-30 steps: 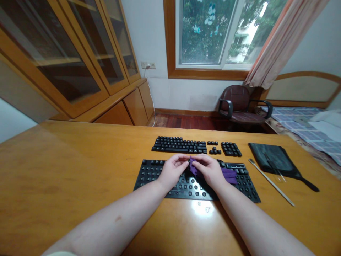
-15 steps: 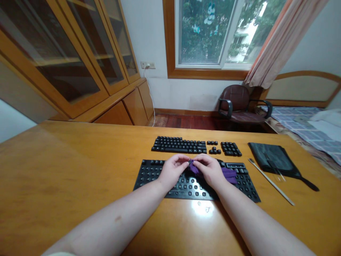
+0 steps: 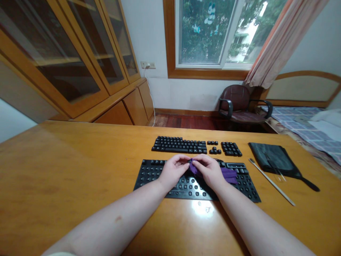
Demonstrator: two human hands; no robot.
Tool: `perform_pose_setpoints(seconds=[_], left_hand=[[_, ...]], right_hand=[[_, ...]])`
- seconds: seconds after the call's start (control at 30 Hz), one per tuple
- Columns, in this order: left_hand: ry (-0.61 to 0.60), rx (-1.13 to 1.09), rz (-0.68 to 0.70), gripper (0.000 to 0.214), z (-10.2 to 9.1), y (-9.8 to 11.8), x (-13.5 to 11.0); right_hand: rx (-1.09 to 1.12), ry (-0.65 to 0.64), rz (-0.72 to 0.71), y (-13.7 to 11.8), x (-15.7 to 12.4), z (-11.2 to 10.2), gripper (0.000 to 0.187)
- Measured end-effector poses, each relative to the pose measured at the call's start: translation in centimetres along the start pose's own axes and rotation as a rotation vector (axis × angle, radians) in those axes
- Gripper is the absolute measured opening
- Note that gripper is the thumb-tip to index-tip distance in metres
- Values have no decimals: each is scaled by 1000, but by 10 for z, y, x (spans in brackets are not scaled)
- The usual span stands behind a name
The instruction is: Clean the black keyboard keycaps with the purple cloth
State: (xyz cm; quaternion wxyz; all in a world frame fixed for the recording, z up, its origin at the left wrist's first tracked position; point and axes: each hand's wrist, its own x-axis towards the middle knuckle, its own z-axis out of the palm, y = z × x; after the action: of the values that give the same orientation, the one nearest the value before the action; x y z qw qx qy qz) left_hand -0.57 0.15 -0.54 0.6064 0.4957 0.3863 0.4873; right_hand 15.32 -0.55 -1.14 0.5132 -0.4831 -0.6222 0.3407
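Over the middle of a black keyboard base (image 3: 183, 192), most of its keycaps off, my two hands meet at the fingertips. My left hand (image 3: 172, 171) pinches a small black keycap, largely covered by the fingers. A purple cloth (image 3: 229, 175) is gripped by my right hand (image 3: 209, 170), its bunched end pressed against the keycap and its loose end trailing right across the base. Behind the base, removed keycaps (image 3: 179, 145) lie grouped in keyboard layout, with arrow keys (image 3: 215, 151) and number pad keys (image 3: 231, 149) to their right.
Right of the base lie a thin white-handled brush (image 3: 271, 182) and a black pouch (image 3: 274, 156) with a wire keycap puller (image 3: 278, 174) on it. Beyond the wooden desk (image 3: 80, 170) stand an armchair (image 3: 236, 103), a bed and a glass-door cabinet (image 3: 80, 53).
The fingertips have shifted very slightly around the keycap and cloth. Everything else stays as it was.
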Motion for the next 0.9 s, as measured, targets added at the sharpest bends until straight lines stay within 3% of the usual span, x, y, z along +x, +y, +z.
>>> perform_pose_setpoints(seconds=[0.9], left_hand=[[-32,51,16,19,-2,-1,1]], right_hand=[[8,-38,7,-1,-1,0,9]])
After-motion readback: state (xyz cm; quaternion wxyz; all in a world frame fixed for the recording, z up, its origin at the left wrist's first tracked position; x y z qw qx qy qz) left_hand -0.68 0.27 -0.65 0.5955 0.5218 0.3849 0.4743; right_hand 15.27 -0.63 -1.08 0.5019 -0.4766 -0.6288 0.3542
